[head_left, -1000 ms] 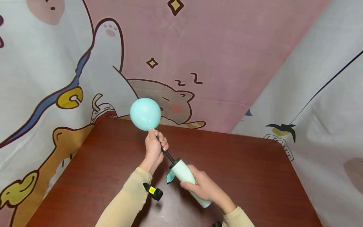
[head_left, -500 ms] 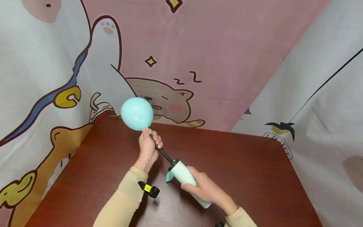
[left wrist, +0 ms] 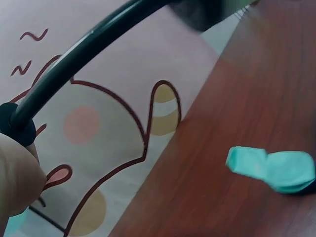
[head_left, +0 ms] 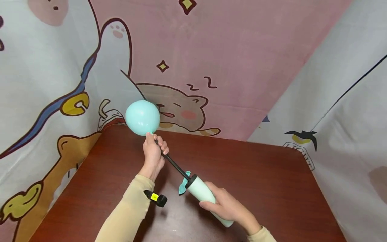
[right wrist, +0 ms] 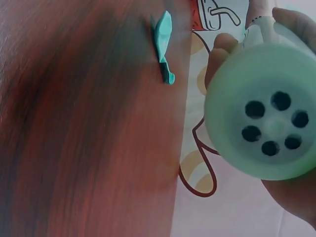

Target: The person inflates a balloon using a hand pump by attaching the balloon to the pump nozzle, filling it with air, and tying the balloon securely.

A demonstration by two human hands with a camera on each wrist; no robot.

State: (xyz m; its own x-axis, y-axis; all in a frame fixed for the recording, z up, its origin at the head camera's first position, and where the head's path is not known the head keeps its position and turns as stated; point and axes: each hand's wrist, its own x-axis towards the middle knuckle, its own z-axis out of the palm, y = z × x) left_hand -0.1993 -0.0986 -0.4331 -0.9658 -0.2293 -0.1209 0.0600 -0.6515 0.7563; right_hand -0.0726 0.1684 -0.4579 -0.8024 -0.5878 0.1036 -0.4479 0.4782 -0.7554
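Note:
A pale turquoise balloon (head_left: 142, 118), round with air, stands above my left hand (head_left: 153, 151). That hand pinches the balloon's neck and grips the front end of a black pump rod (head_left: 176, 165). My right hand (head_left: 223, 205) holds the mint-green barrel of the hand pump (head_left: 202, 191), fingers wrapped round it. Much of the rod shows between the barrel's black collar and my left hand. In the right wrist view the barrel's end (right wrist: 275, 126) faces the camera, with several dark holes. A flat, uninflated turquoise balloon (left wrist: 276, 168) lies on the table beneath the pump.
The reddish-brown wooden table (head_left: 257, 174) has its far edge against a printed cloth backdrop (head_left: 235, 67) with cartoon animals. Cloth also hangs at the left and right sides. A black camera mount (head_left: 155, 198) sits on my left sleeve.
My left hand and the inflated balloon have moved left and slightly up. My right hand with the barrel has shifted slightly right and down, so more of the rod shows.

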